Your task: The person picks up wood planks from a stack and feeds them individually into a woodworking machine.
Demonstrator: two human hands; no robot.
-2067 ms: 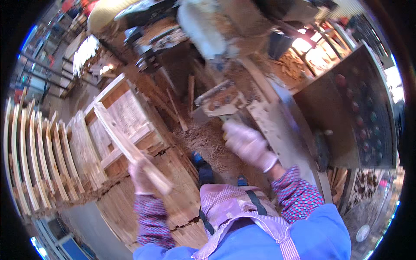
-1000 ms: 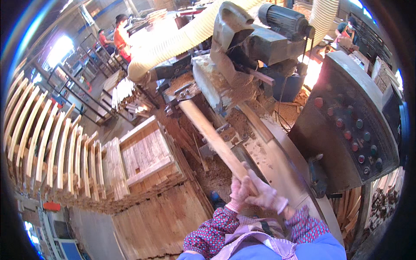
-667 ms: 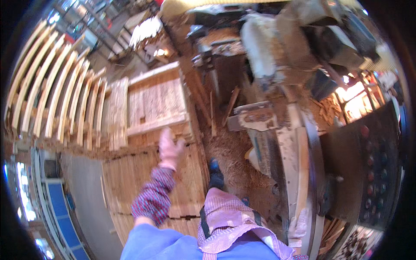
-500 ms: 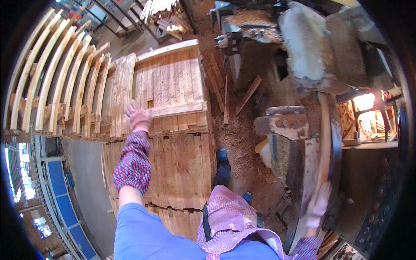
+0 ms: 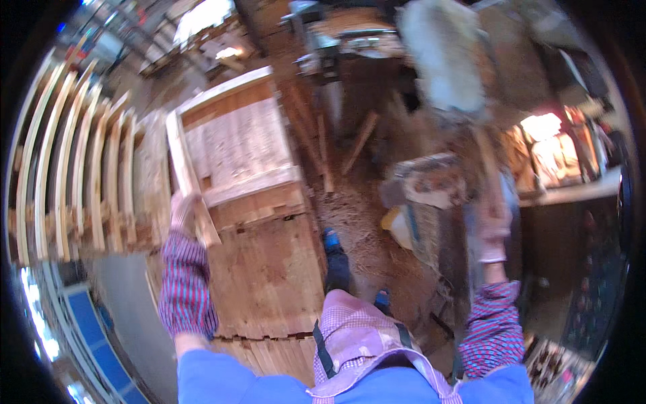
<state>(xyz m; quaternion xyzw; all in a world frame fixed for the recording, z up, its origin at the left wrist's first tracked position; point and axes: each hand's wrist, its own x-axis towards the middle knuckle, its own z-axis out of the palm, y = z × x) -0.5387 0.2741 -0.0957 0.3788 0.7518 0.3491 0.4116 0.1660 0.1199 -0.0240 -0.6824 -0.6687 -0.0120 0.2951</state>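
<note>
My left hand [image 5: 183, 212], in a pale glove, is closed around a long light wooden strip [image 5: 185, 156] near its lower end. The strip is tilted over the left side of a stack of wooden boards [image 5: 235, 138], with its near end sticking out past my fingers. On the right, my right hand [image 5: 494, 225] is stretched forward at the near end of another wooden strip [image 5: 490, 165] on a dark machine bed. Its fingers are smeared by motion, so their grip cannot be made out.
Slatted wooden strips [image 5: 70, 168] stand in a row at the far left. A lower boarded surface [image 5: 269, 269] lies before me. Loose sticks [image 5: 360, 143] and sawdust cover the floor between stack and machine. A worn block [image 5: 434, 185] sits beside the machine bed.
My left hand has taken hold of a strip on the stack and swung its near end toward me. My right hand has moved forward along the machine bed. The view has shifted.
</note>
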